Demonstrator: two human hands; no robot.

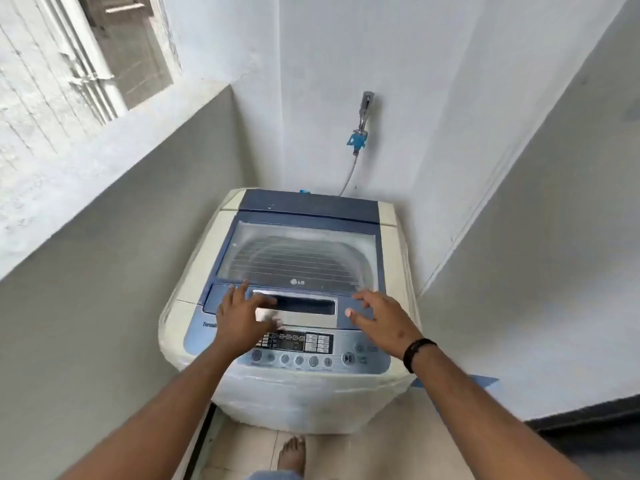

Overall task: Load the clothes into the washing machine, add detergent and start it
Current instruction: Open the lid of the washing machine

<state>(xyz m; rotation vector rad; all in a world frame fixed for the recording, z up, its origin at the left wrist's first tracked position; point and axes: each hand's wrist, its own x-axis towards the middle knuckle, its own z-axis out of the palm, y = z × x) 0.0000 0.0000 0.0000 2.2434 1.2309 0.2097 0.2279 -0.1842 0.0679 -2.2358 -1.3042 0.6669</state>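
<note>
A cream and blue top-loading washing machine stands in the corner ahead of me. Its lid is down, and the drum shows through the clear window. My left hand reaches over the silver lid handle, fingers spread and slightly bent at its left end. My right hand hovers with spread fingers over the lid's front right corner; a black band sits on that wrist. The control panel with its row of round buttons lies just under my hands. No clothes or detergent are in view.
A wall tap with a blue connector feeds a hose down behind the machine. A low grey wall runs along the left, a white wall close on the right. My bare foot stands on the tiled floor in front.
</note>
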